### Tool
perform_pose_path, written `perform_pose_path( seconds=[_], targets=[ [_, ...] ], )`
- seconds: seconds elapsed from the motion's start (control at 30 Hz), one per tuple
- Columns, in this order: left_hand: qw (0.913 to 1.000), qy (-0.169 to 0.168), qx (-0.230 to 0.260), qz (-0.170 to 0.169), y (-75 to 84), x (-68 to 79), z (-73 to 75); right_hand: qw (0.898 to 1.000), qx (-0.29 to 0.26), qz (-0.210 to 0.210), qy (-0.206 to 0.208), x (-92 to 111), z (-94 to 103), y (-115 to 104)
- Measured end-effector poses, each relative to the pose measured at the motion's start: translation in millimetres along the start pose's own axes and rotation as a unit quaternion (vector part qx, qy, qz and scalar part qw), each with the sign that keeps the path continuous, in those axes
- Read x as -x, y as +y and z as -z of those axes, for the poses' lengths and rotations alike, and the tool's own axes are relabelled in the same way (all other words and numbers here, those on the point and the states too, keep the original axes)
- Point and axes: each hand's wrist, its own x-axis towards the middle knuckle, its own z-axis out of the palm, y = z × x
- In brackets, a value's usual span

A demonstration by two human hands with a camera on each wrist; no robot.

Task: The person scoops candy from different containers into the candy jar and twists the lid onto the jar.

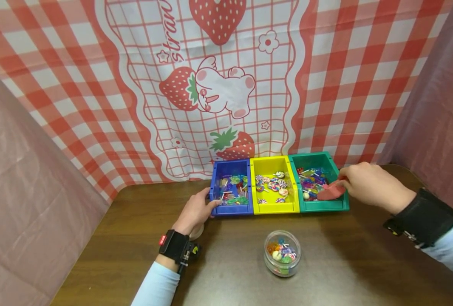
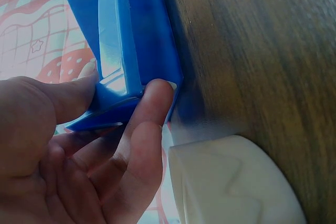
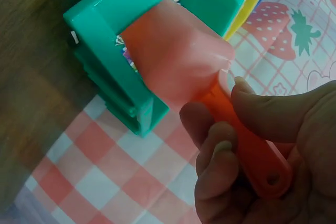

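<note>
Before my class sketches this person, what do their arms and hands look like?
The left hand and right hand are bare, without gloves. Light blue sleeves show on both arms. Each wrist wears a black band with small attached hardware. A red tag marks the left band.

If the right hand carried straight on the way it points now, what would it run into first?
The right hand leads with the red scoop, so the scoop would probably meet the small candy-like pieces in the green bin first; how deep it sits among them is unclear.
</note>
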Motion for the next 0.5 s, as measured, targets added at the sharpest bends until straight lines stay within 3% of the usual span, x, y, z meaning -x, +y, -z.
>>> perform_pose_path(
  seconds=[0.17,0.5],
  targets=[
    [1.0000,0.000,0.003,-0.004,0.9,-0.7,-0.3,1.000,-0.009,-0.014,0.013,0.7,-11.7,1.5],
    [1.0000,0.008,-0.003,0.004,-0.3,-1.3,-1.8,0.995,-0.030,-0.019,0.095,9.0,-49.9,-3.4]
  ],
)
